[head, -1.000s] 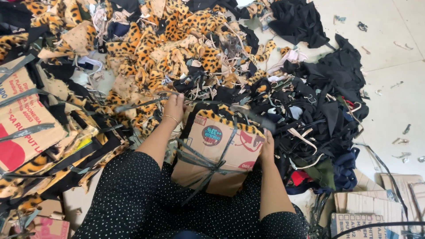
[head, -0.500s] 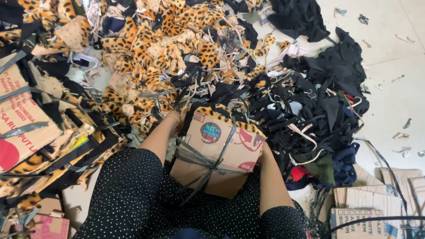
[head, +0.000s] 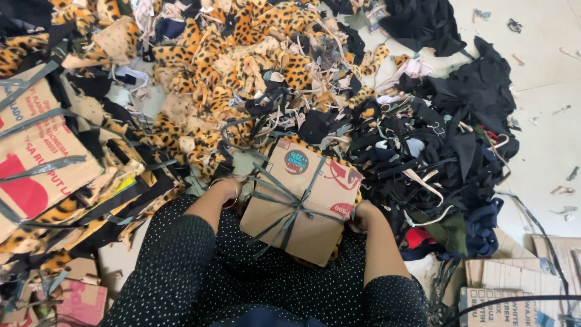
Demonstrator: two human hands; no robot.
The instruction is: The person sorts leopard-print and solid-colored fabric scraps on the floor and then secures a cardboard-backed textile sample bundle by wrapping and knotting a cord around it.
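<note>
Pale tiled floor (head: 544, 79), daylit, scrap-littered.

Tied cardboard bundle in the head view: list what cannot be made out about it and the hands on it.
- Cardboard bundle: its contents; the cardboard faces and dark strap cover them.
- Left hand: fingers and grip hidden behind the bundle's left edge.
- Right hand: fingertips tucked under the bundle's right edge.
- Bundle's underside: turned away from the camera.
- Tied box at left: cut off by the frame edge.
</note>
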